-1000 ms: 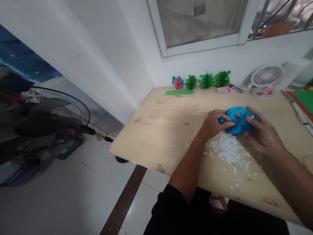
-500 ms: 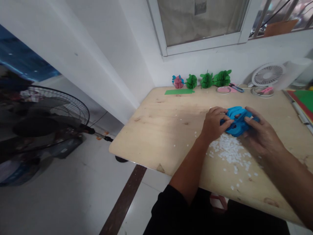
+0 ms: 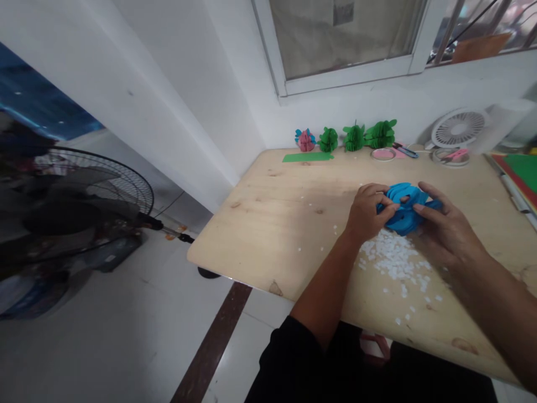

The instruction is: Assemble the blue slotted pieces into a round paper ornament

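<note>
1. Our left hand (image 3: 364, 215), half closed, pinches the left side of the blue layered piece (image 3: 405, 220)
2. Our right hand (image 3: 451, 229), curved wider, grips and partly hides its right side
3. We hold it over the counter (image 3: 260, 235) at right, by the far edge of white bits (image 3: 392, 256); green shapes (image 3: 353, 139) stand beyond
</note>
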